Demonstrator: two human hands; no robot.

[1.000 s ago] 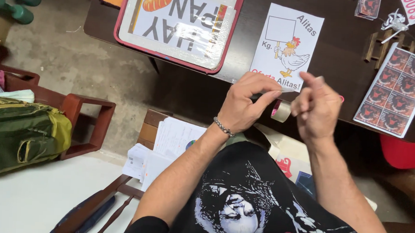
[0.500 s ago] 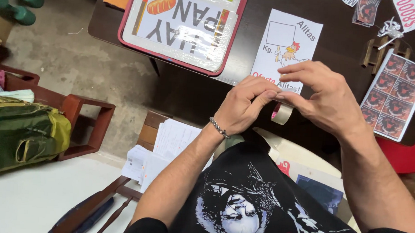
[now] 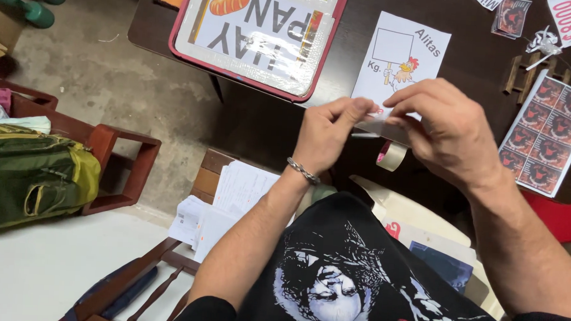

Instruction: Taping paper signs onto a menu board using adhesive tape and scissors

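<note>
Hands [image 3: 389, 130] stretch tape [image 3: 380, 127] between them.

Both forearms reach up from the bottom of the frame toward its centre. The left hand [image 3: 325, 133] pinches with thumb and fingertips; the right hand [image 3: 444, 132], just beside it, curls its fingers downward.

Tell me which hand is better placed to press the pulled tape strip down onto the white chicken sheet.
Probably the right hand: it hovers over the white chicken sheet and pinches the tape strip by the tape roll. The left hand holds the strip's free end, off the sheet's edge.
</note>
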